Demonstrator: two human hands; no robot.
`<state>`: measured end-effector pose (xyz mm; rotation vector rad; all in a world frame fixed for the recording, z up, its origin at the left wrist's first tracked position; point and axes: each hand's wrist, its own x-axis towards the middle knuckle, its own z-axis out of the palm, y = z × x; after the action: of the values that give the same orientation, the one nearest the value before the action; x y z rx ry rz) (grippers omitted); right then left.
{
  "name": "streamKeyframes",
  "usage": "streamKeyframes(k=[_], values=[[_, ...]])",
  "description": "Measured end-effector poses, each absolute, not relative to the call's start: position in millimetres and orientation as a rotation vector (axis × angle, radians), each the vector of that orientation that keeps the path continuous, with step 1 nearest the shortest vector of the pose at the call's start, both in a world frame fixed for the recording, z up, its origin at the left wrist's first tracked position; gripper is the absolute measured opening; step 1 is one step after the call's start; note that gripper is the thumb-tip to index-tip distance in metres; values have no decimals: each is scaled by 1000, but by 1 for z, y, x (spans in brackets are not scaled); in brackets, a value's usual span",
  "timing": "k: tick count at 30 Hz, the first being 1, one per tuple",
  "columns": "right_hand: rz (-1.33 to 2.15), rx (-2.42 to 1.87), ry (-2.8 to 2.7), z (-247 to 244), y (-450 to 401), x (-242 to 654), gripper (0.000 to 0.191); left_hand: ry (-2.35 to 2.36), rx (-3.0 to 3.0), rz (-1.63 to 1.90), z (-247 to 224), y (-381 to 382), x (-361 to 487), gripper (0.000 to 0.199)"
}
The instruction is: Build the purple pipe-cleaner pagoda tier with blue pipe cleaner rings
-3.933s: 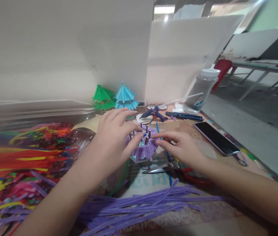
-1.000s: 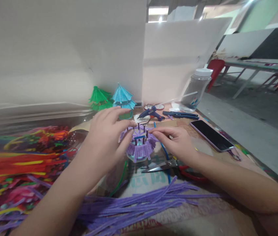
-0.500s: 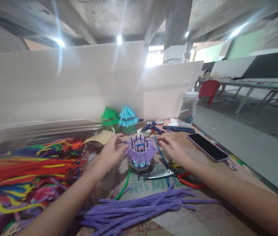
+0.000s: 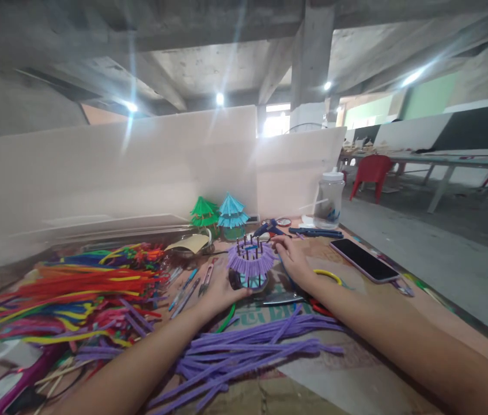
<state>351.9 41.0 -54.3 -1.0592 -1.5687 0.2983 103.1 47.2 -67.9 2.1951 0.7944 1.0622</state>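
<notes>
In front of me stands a small round model (image 4: 250, 265) with a skirt of purple pipe cleaners, dark upright sticks on top and a pale blue base. My left hand (image 4: 222, 288) is closed around the left side of its base, thumb along the front; some of its fingers are hidden behind. On the other side my right hand (image 4: 293, 259) hovers close to the skirt, fingers loosely apart, with no object visible in them. Under its wrist lie scissors (image 4: 284, 300), partly covered by the forearm. Loose purple pipe cleaners (image 4: 244, 346) are spread nearer to me.
Coloured pipe cleaners (image 4: 97, 282) heap up at left. Behind stand green (image 4: 204, 212) and blue (image 4: 231, 212) roofed models, a glue gun (image 4: 269, 226) and a clear jar (image 4: 329, 202). A phone (image 4: 363, 259) lies at right. Pens (image 4: 185, 291) lie left of my left hand.
My left hand has come down from beside the model's top to its base and closed on it. My right hand stays near the right side. The camera view has tilted up.
</notes>
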Motion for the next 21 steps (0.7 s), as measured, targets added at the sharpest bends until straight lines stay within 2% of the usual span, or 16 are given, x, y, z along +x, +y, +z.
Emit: streamKeyframes(k=[4,9,21], values=[[318,-1031,-1584,-60,41,351,25,759,2188,1051,-75,58,105,67],[367,-1036,-1569,-60,42,352,26,778,2196,1118,-79,60,97,77],[403,-1038,-1611,-59,37,351,23,842,2339,1087,-76,53,95,68]])
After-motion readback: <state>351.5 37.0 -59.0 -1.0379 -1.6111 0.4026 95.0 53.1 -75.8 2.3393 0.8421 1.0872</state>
